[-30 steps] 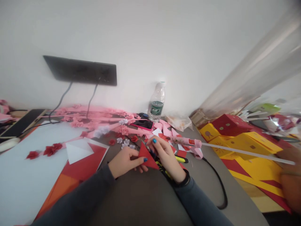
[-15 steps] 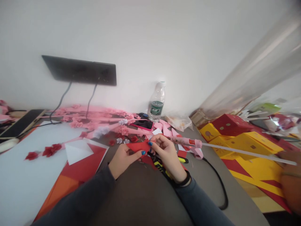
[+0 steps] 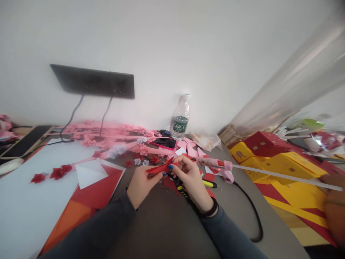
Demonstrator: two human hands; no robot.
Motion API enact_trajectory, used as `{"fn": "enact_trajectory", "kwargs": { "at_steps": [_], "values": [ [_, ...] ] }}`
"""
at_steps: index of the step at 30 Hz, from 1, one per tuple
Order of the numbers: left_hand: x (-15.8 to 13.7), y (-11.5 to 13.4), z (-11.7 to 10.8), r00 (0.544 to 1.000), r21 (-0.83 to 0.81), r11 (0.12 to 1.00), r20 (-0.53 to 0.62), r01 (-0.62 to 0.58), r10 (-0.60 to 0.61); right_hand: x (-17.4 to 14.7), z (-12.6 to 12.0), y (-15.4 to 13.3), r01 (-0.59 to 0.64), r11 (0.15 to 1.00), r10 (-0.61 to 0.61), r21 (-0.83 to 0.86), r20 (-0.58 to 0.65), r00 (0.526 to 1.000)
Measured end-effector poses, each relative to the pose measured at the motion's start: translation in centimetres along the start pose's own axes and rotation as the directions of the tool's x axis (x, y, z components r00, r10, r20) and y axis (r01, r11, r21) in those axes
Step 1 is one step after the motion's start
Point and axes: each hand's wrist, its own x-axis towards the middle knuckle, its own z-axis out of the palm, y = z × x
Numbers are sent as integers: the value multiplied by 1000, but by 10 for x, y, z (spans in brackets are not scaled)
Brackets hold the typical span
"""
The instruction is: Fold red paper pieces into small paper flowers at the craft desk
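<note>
A small piece of folded red paper [image 3: 159, 168] is held up between both hands over the grey table. My left hand [image 3: 142, 182] pinches its left end, thumb in front. On the right end, my right hand [image 3: 190, 178] has its thumb and fingers closed. Under the right hand lie black-and-yellow pliers [image 3: 183, 191], partly hidden by it. Just right of that hand rests a pink glue gun [image 3: 215, 163] with a long white glue stick [image 3: 285, 175] sticking out of its back.
A water bottle [image 3: 181, 118] stands by the wall, beside a phone [image 3: 164, 143]. Pink paper-flower branches [image 3: 107, 135] spread along the back left. White sheets [image 3: 32, 201] and red paper [image 3: 94, 192] lie left. Yellow and red boxes [image 3: 285, 165] sit right, near another person's arm [image 3: 334, 212].
The red paper has turned from a flatter, wider face to a narrower, layered fold with a point rising near my right fingers. Both hands stay in nearly the same place.
</note>
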Motion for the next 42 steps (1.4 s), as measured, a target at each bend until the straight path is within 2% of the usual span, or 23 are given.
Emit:
{"fn": "enact_trajectory", "kwargs": {
  "at_steps": [3,6,9,12,16,26,28,30,33,35,38,42],
  "values": [
    [0,1,2,999,-78,996,31,36,-34,-2,1,-1,65,996,-65,-53,-9,998],
    [1,3,6,994,-248,964,62,98,-85,-6,3,-4,213,948,-229,-238,-42,972],
    [1,2,8,989,-360,922,77,145,-126,-9,4,-9,411,805,-438,-428,39,898],
    [1,1,7,987,-426,891,63,160,-147,-10,2,-13,557,668,-549,-493,179,816],
    [2,1,4,986,-444,882,16,155,-165,-10,-2,-16,639,565,-572,-522,311,759],
    [2,5,-4,997,-291,954,-14,71,-79,-9,-5,-19,716,470,-582,-515,429,691],
    [2,4,-4,997,-283,957,-7,72,-77,-10,-4,-19,706,477,-576,-523,421,701],
    [2,3,-5,997,-270,961,-12,66,-72,-11,-2,-20,676,526,-564,-517,383,732],
    [3,2,-6,997,-212,977,-68,23,-39,-12,0,-19,544,699,-514,-464,202,833],
    [3,2,-7,993,-156,988,-117,-18,-1,-12,1,-17,407,820,-409,-402,85,908],
    [2,3,-6,985,-65,995,-159,-72,61,-12,6,-13,214,918,-191,-333,103,976],
    [-1,6,-2,983,-61,989,-130,-136,127,-13,12,-9,94,961,-58,-261,141,988]
  ]
}}
